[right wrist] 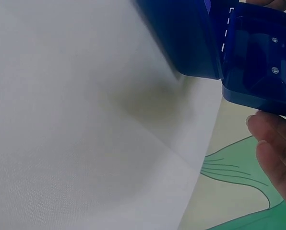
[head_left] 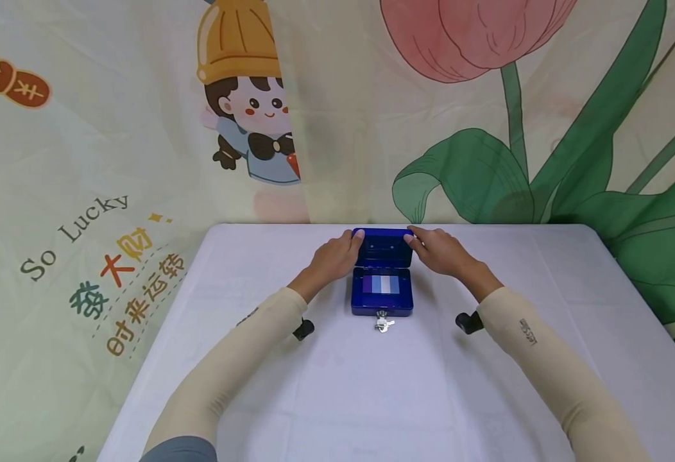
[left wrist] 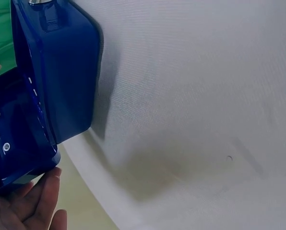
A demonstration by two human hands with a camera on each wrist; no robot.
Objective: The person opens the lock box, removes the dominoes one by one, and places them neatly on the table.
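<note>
A blue metal cash box (head_left: 382, 308) stands on the white-covered table with its hinged lid (head_left: 382, 258) raised. My left hand (head_left: 333, 258) pinches the lid's left upper corner, thumb on the inner side. At the opposite corner, my right hand (head_left: 444, 251) holds the lid between thumb and fingers. Inside the box lies a flat piece with purple, blue and white stripes (head_left: 380, 284). Keys (head_left: 382, 325) hang from the lock at the front. Both wrist views show the lid (left wrist: 13, 129) close up, with two rivets in it; fingers (right wrist: 277, 136) reach its edge.
The table (head_left: 372, 398) carries a white cloth, and its far edge lies just behind the box. A printed curtain (head_left: 343, 115) with a cartoon figure and a large flower hangs beyond. Black wrist cameras (head_left: 469, 323) stick out below both forearms.
</note>
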